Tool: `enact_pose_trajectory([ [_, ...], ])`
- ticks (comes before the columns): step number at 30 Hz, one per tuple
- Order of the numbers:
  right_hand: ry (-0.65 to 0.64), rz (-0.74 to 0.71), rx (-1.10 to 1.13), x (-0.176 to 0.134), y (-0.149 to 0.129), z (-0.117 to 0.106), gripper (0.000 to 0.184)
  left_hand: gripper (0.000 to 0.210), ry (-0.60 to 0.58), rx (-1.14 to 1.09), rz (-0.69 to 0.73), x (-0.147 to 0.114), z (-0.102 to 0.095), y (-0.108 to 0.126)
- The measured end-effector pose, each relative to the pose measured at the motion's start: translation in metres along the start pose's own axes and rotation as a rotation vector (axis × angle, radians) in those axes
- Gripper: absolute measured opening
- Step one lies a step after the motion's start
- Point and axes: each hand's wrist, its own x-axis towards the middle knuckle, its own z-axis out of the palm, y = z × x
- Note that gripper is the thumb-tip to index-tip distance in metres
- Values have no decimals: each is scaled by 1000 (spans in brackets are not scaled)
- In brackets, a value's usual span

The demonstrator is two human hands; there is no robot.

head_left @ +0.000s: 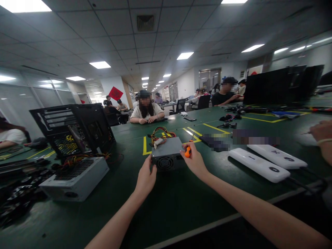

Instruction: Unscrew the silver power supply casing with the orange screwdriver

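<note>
A grey computer power supply (168, 149) sits on the green tabletop in front of me, its round fan grille facing me. My left hand (146, 173) holds its left front corner, thumb at the front and fingers along the side. In my right hand (194, 159) is a screwdriver (188, 151) with an orange and black handle, its thin shaft pointing up and away. That hand is also against the right side of the power supply. A bundle of coloured cables (162, 133) with a white connector lies behind and over the casing's back edge.
To the left stand an open black computer case (75, 129) and a second power supply (77, 178). Two white oblong devices (259, 165) with cables lie at right, beside a dark phone-like object (214, 142). Another person's hand (321, 133) reaches in at far right. Someone sits opposite (146, 110).
</note>
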Motion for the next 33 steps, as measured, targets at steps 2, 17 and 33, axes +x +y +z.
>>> enact_pose_trajectory([
  [2, -8, 3, 6, 4, 2, 3, 15, 44, 9, -26, -14, -3, -1, 4],
  [17, -34, 13, 139, 8, 7, 24, 15, 36, 334, 890, 71, -28, -144, -34],
  [33, -83, -18, 111, 4, 3, 19, 13, 12, -137, 1062, -16, 69, -207, -107],
])
